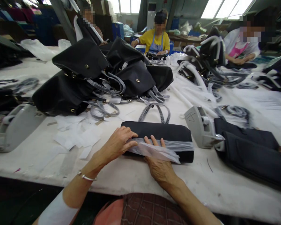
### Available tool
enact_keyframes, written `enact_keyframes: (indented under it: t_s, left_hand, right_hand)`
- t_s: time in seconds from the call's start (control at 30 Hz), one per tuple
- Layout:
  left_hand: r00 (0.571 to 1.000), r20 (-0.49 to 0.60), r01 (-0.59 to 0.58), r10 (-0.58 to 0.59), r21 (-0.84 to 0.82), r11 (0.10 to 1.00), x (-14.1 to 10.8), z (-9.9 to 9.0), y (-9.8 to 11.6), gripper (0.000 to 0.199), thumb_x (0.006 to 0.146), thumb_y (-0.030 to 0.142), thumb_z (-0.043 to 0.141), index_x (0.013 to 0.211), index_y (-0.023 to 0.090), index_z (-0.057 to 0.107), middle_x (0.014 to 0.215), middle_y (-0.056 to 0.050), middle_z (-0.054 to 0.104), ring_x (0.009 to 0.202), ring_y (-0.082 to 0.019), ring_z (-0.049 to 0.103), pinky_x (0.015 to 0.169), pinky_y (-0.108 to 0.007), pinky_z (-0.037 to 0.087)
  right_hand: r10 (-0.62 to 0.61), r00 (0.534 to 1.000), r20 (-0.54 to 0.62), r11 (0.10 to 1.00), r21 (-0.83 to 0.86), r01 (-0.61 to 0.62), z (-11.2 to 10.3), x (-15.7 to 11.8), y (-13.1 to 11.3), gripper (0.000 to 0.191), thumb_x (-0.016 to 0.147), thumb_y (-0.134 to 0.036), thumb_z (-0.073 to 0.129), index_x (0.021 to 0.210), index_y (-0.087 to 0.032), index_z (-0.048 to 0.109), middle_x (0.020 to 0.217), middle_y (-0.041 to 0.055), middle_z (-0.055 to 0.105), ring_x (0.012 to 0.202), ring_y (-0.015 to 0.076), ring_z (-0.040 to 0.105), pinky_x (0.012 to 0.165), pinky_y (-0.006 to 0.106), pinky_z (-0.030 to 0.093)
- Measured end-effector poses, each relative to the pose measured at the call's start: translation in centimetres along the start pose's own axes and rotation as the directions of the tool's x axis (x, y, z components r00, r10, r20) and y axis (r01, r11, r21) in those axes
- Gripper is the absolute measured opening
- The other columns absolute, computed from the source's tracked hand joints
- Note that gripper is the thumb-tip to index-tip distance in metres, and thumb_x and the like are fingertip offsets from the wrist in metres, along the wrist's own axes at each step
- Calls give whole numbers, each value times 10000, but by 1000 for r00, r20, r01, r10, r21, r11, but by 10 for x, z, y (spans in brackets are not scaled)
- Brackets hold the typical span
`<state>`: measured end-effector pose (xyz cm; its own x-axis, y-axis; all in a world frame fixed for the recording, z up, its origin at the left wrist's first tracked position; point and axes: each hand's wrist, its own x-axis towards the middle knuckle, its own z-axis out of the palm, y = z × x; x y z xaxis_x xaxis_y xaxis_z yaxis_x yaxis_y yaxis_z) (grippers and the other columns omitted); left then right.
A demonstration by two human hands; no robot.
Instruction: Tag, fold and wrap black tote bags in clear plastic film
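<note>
Fingers spread, the right hand (160,168) presses clear wrap (158,150) against a black bag (154,129) lying on the bench (107,181), apparently to keep it flat, while the left hand (118,140), thumb and fingers parted, steadies the bag's left end.

Bright windows (227,8), grey wall (187,11), white table (121,178)

Black bag (154,129), matt, smooth, leather-like; wrap (156,149), thin translucent plastic, creased and faintly glossy. Handles (167,113) in crinkled clear plastic film. Stacked bags (77,59), black, softly sheened, with shiny gold-coloured metal fittings (86,66). Paper sheets (66,137), white, matt. Bracelet (88,178), polished metal. Tape dispenser (198,128), grey, smooth, apparently plastic.
</note>
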<state>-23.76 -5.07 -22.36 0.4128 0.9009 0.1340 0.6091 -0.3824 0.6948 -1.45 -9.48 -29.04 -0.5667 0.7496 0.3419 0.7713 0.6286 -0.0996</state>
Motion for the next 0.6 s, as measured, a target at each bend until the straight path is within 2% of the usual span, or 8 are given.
enact_keyframes:
  t_s: [0.07,0.13,0.23,0.3,0.43,0.53,0.6]
  left_hand:
    - [997,60,-59,50,147,987,3,-3,5,86,894,277,642,884,195,663,851,-38,595,859,-215,484,838,-339,347]
    - [989,91,-135,121,177,975,5,-7,13,160,931,266,588,804,172,614,825,-29,574,820,-194,466,786,-322,336]
    - [962,122,-251,243,56,966,9,-6,22,187,960,245,535,800,162,582,821,-23,546,810,-174,457,761,-295,340]
    - [947,155,-279,281,-38,960,12,1,23,179,964,220,521,804,159,571,819,-18,526,804,-160,462,747,-272,350]
    - [955,173,-226,241,-99,969,19,21,12,166,947,150,526,782,152,530,807,-3,503,755,-138,465,701,-247,351]
    - [969,136,-203,206,-39,978,23,33,0,136,933,125,535,801,154,519,813,-2,506,762,-145,470,710,-257,355]
    - [972,112,-210,205,34,977,23,38,-4,116,940,135,522,827,159,525,834,-8,512,787,-159,477,732,-273,365]
  right_hand:
    - [2,1000,-4,1000,10,-2,-1,0,0,546,952,-141,445,1463,-326,390,1537,33,374,1422,331,293,1143,633,167]
    - [1,1000,-2,1000,16,-1,-1,-1,0,565,943,-141,464,1469,-330,379,1537,34,372,1423,337,289,1144,643,155]
    - [4,1000,13,1000,26,-5,-1,-2,1,577,945,-156,476,1478,-343,356,1555,31,334,1435,345,257,1140,652,158]
    - [7,1000,26,999,41,-8,0,-2,2,574,954,-164,467,1485,-343,341,1563,31,315,1439,348,246,1134,656,170]
    - [11,999,38,996,85,-14,0,0,2,616,933,-118,470,1490,-340,327,1554,30,332,1440,347,243,1122,680,178]
    - [23,1000,17,990,136,-25,-3,1,2,621,902,-100,491,1479,-288,362,1539,53,363,1439,346,248,1125,684,173]
    - [27,1000,16,981,190,-30,-7,-1,3,584,901,-145,524,1463,-232,395,1533,83,372,1443,335,244,1142,665,169]
